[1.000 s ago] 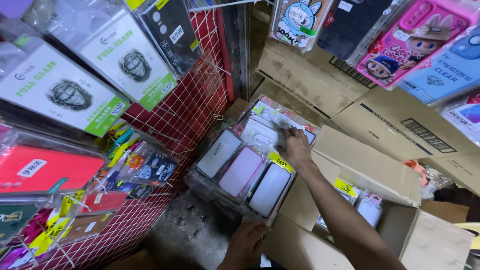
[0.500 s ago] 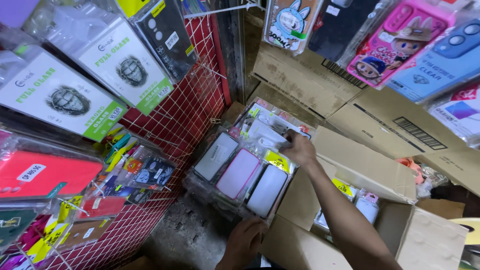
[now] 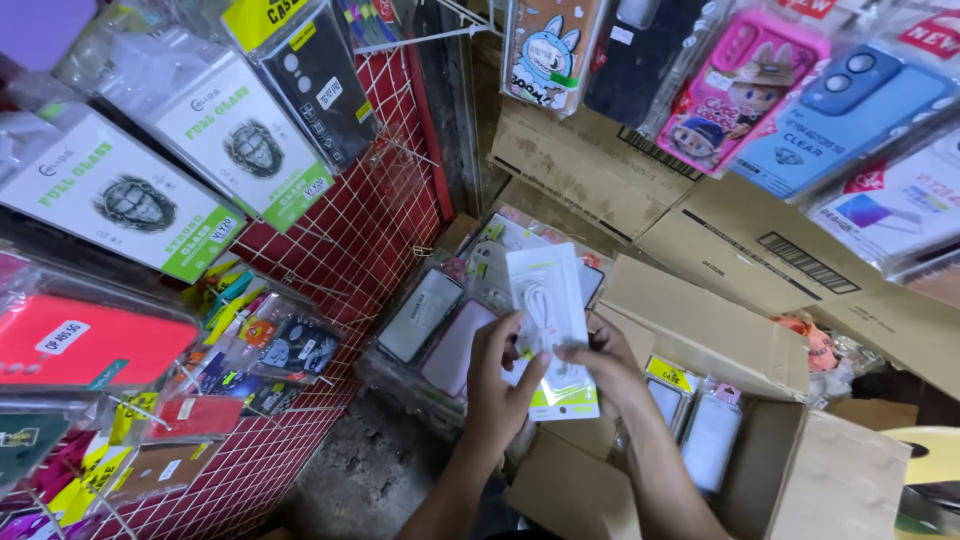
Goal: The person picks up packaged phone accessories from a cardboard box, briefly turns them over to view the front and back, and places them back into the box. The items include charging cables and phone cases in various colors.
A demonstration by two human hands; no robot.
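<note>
Holding a clear packet [image 3: 551, 330] with a white cable coiled inside, both hands work at chest height above the stock. From the head camera, the left hand [image 3: 497, 385] grasps the packet's left edge with thumb across the front, and the right hand [image 3: 605, 362] pinches its right edge near the green-and-white label at the bottom. The packet hangs over a stack of phone cases [image 3: 440, 330] in clear sleeves, just beside an open cardboard box [image 3: 800, 470] that has more packets standing in it.

The plastic looks slick and the hold is only at the edges, so a loosened pinch could let it slide into the gap between stack and box. The stack leans against the red wire rack [image 3: 360, 250]; a nudge from a forearm could tip it. Hanging cases [image 3: 735, 85] overhead sit close enough to snag a raised hand.
</note>
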